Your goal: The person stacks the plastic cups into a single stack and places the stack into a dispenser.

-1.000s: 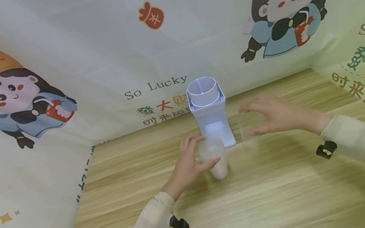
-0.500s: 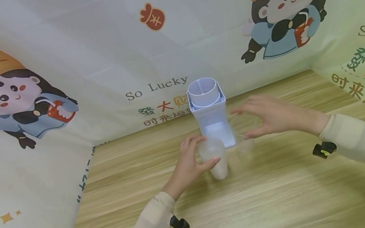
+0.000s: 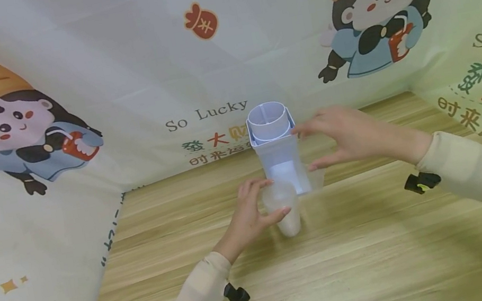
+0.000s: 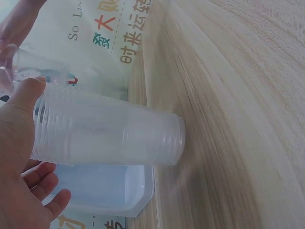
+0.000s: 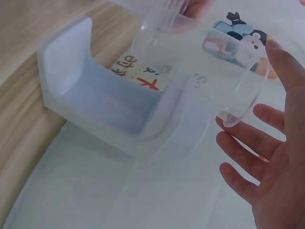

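My left hand (image 3: 249, 211) grips a stack of clear plastic cups (image 4: 105, 129) around the rims, thumb on one side and fingers on the other. The stack stands upright on the table, in front of a pale bluish-white plastic holder (image 3: 279, 152) with a round tube at its top. A single clear plastic cup (image 5: 205, 76) is held by its rim between the thumb and fingers of my right hand (image 3: 347, 134). That cup is raised off the table, just right of the holder. In the head view it is see-through and hard to make out.
The wood-grain table (image 3: 361, 258) meets printed cloth walls (image 3: 130, 46) at the back and sides. The holder stands close to the back wall. A black wrist mount (image 3: 236, 295) hangs under the left sleeve, another (image 3: 421, 183) under the right.
My right hand has moved left and upward with the single cup, nearer the holder's top. The left hand and the stack have stayed in place.
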### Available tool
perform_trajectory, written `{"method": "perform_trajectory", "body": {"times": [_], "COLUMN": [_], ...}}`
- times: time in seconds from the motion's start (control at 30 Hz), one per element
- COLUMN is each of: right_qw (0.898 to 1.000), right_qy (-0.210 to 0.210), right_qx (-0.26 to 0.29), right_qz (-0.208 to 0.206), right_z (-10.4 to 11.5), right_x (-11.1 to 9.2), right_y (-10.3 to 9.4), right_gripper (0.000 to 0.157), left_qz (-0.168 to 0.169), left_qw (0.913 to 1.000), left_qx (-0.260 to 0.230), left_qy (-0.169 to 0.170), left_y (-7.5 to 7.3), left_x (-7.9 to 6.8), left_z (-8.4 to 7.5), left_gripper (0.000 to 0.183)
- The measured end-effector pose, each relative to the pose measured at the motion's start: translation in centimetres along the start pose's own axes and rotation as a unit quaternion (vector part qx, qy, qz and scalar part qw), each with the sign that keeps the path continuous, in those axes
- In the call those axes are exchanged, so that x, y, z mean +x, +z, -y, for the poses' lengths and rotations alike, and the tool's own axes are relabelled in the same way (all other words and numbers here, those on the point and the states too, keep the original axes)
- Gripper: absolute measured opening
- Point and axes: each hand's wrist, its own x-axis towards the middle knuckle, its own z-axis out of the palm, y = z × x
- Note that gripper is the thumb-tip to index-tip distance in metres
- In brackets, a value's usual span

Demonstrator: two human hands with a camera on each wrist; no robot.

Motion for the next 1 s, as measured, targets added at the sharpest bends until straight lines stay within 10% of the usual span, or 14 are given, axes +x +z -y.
{"method": "perform_trajectory", "body": {"times": [0.47,1.0], "right_qw": [1.0,0.997], "right_qy": [-0.016,-0.074], "right_qx": [0.002,0.021], "right_qz": [-0.004,0.014], "right_z": [1.9,3.4], "right_x": [3.3,5.2], "right_y": [-1.6,1.1], "right_gripper": [0.072,0.071], "left_qz": [0.003,0.001], "left_qw": [1.0,0.9998], "left_qx": [-0.005,-0.015], "left_qy": [-0.002,0.01], "left_y": [-0.2,0.0], "left_x": [-0.1,0.0], "left_z": [0.1,0.3], "left_gripper": [0.069,0.07]}}
